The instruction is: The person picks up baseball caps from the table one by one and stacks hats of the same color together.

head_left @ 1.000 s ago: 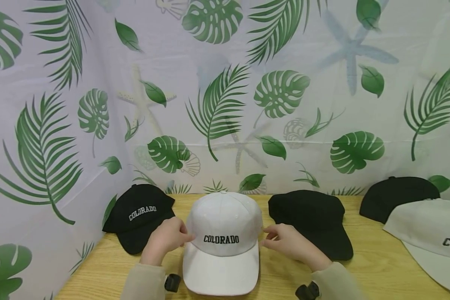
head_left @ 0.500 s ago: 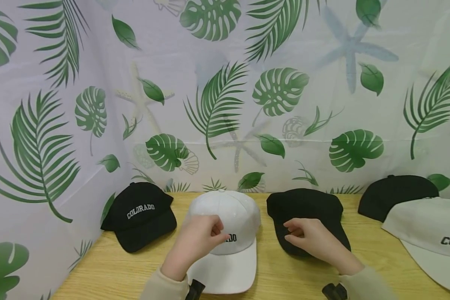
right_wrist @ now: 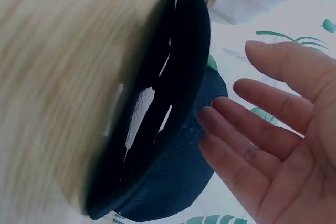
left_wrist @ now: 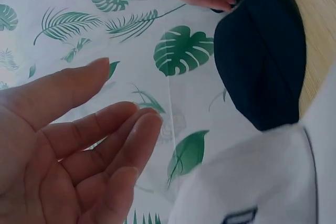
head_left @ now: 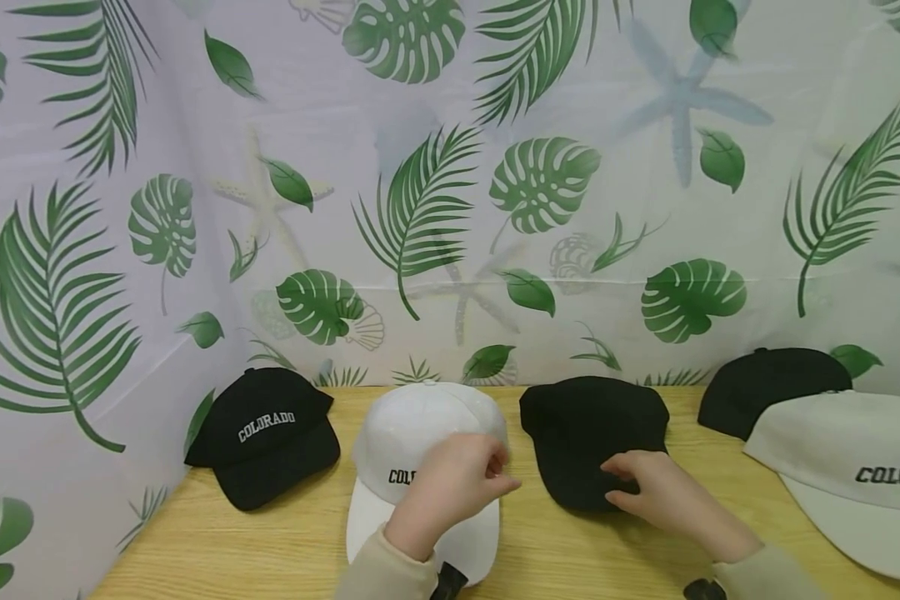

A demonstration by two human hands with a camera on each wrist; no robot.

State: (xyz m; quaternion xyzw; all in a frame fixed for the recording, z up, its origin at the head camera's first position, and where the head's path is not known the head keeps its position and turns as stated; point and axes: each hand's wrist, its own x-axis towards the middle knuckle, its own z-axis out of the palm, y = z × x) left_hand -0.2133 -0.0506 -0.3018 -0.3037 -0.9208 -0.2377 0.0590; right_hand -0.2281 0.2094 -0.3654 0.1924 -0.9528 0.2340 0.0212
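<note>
My left hand (head_left: 453, 483) hovers in front of the white cap (head_left: 420, 417), covering part of its COLORADO lettering. Its fingers are loosely bent with nothing between them, as the left wrist view of that hand (left_wrist: 89, 150) shows. Beside the front of the plain black cap (head_left: 592, 417) is my right hand (head_left: 660, 496), overlapping the brim's edge in the head view. In the right wrist view, the relaxed fingers (right_wrist: 241, 166) hold nothing and appear apart from the black cap (right_wrist: 173, 177). White patches show within that cap's dark underside.
A black COLORADO cap (head_left: 266, 425) sits at the left end of the wooden table (head_left: 232, 550). Toward the right, a cream cap (head_left: 855, 442) partly covers another black cap (head_left: 765, 383). A leaf-patterned cloth (head_left: 450, 208) hangs behind the table.
Both hands have left the white cap's sides and moved right, the right one reaching the plain black cap's brim area. The head view has turned slightly right.
</note>
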